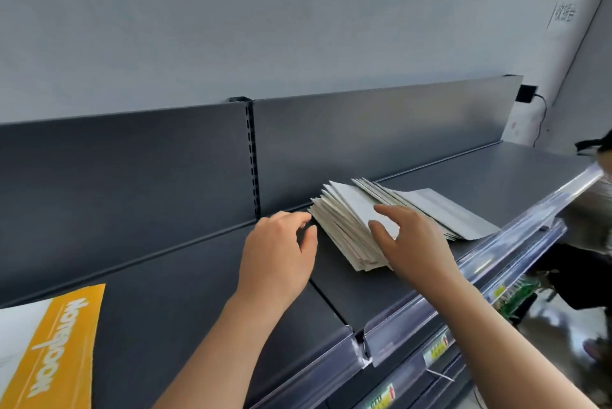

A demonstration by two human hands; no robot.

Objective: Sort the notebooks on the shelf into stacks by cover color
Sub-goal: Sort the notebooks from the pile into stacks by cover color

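Notebooks (351,210) fanned on shelf (480,183): right hand (414,239), grip released, seemingly steadies them; left hand (278,259) alongside grasps nothing.

A shop, by the look of it: dark metal display shelf (198,292) with a slotted upright (253,157), clear price-label strips (496,253) along the front edges, yellow price tags (436,349) on the tier below.

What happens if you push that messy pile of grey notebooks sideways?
It would probably slide apart, not move as one: the pile of notebooks is already fanned out and uneven. Each notebook looks thin, so one lifted by a corner would likely droop. The smooth dark shelf should let them slide easily.
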